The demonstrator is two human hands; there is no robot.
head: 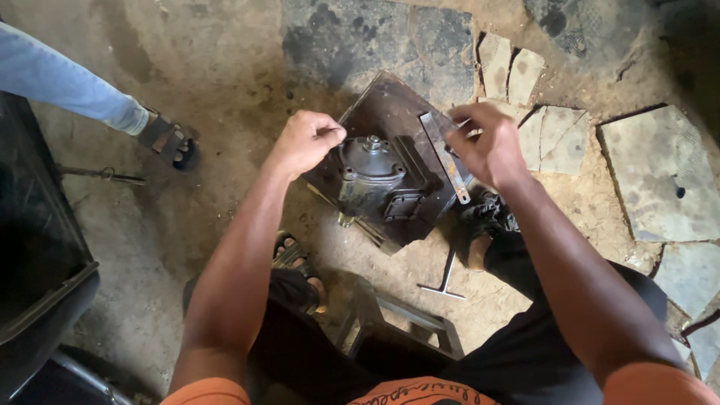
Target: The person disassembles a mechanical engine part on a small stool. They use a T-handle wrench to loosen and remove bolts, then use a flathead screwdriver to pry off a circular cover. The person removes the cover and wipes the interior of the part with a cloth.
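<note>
A person seated over a dirt floor (187, 187) steadies a greasy round metal housing (373, 174) on a dark plate (390, 101), left hand (306, 140) curled shut at its rim, right hand (486, 144) pinching a flat metal strip (445, 155), seemingly mid-fitting; aligning it looks next.

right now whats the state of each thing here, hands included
left hand: closed in a fist, at the top edge of the housing
right hand: fingers pinched on the upper end of the metal strip
metal strip: tilted, lying across the plate's right edge
dark metal housing: upright on the plate
metal plate: flat on the floor, rusty
T-handled tool: lying on the floor, untouched
</note>
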